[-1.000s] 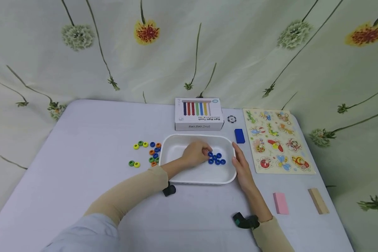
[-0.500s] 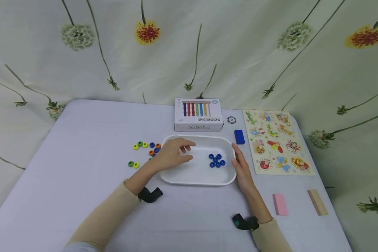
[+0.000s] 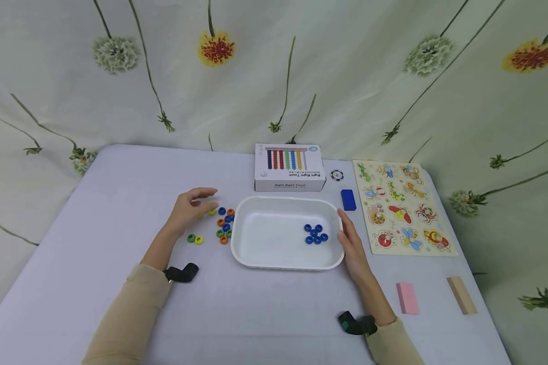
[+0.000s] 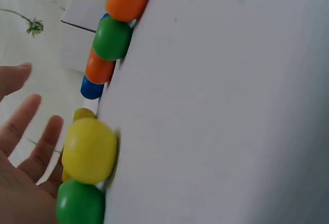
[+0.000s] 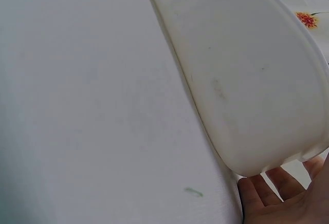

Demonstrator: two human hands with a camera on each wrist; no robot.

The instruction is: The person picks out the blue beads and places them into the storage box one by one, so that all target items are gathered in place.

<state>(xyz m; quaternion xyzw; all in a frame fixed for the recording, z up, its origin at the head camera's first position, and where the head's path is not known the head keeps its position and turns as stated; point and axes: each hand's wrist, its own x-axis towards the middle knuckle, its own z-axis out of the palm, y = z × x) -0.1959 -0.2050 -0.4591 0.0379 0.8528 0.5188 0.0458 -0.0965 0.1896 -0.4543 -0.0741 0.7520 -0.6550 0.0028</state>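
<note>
My left hand (image 3: 187, 210) hovers at the beads left of the tray, thumb and index finger apart, fingertips right by a yellow bead (image 3: 212, 212). In the left wrist view its fingers spread behind another yellow bead (image 4: 90, 151) and a green bead (image 4: 80, 202). Nothing shows between them. More loose beads, orange (image 3: 224, 240), green (image 3: 191, 238) and blue (image 3: 221, 211), lie close by. My right hand (image 3: 356, 251) rests against the right end of the white tray (image 3: 265, 263), fingertips touching its outer wall. Several blue beads (image 3: 314, 232) sit inside at the tray's right.
Behind the tray stands a white box (image 3: 289, 167) with a bead-toy picture. Right of it lie a poker chip (image 3: 337, 175), a blue block (image 3: 348, 199) and an animal picture board (image 3: 399, 208). A pink block (image 3: 407, 298) and a wooden block (image 3: 461, 295) lie at front right.
My left hand has left the blue beads in the tray, opened, and moved left over the rim to the loose beads. My right hand has stayed at the tray's right end.
</note>
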